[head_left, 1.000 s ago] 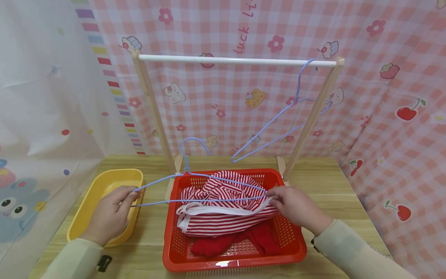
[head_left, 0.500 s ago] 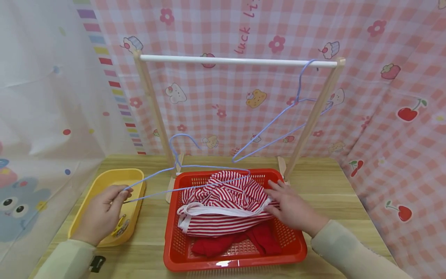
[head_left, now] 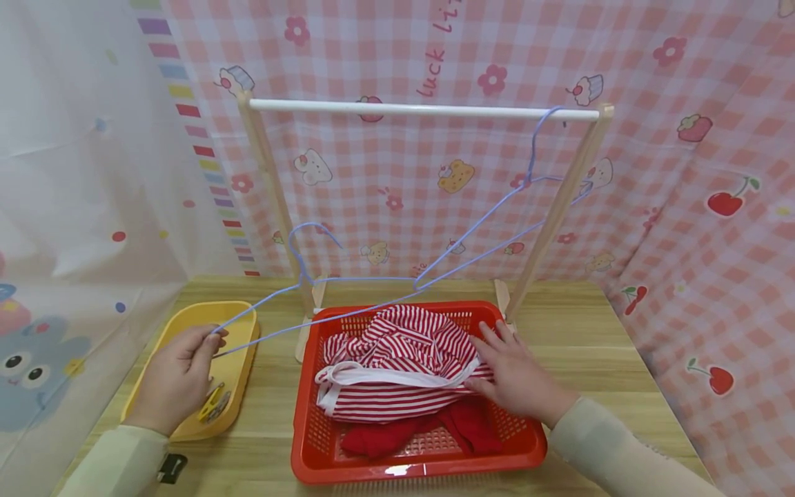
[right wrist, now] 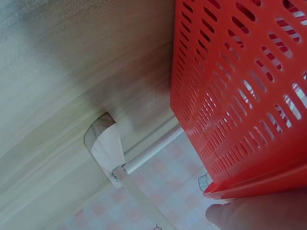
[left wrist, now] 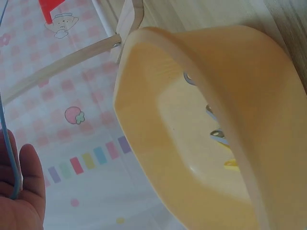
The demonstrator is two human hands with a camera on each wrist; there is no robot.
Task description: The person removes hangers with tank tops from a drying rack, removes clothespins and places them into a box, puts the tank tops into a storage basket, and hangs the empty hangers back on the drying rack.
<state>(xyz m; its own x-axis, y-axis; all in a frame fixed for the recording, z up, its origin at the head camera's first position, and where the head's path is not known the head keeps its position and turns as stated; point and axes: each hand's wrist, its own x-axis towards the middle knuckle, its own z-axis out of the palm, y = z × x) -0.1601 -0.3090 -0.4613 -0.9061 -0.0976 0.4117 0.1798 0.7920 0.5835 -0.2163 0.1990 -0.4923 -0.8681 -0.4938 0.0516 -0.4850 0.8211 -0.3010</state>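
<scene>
My left hand point(head_left: 179, 373) pinches one end of a blue wire hanger point(head_left: 366, 312), which reaches out to the right above the back of the red basket point(head_left: 419, 471). In the left wrist view the hanger's wire lies against the curled fingers point(left wrist: 31, 167). My right hand point(head_left: 518, 376) is spread over the basket's right side, at the edge of a red-and-white striped garment point(head_left: 397, 400) with white trim. Beneath that garment lies a plain red cloth point(head_left: 472, 424). The right wrist view shows the slotted basket wall point(right wrist: 240, 96), with part of the hand at its rim.
A wooden rack with a white rod point(head_left: 422, 108) stands behind the basket. Another blue hanger point(head_left: 478, 221) hangs at the rod's right end. On the left, a yellow tub point(head_left: 245, 366) holds several small clips point(head_left: 215, 404). A black clip point(head_left: 172, 468) lies near my left sleeve.
My right hand has let go of the hanger and spread over the garment. The left hand has moved slightly left, and the hanger's far end has swung up and away from the basket.
</scene>
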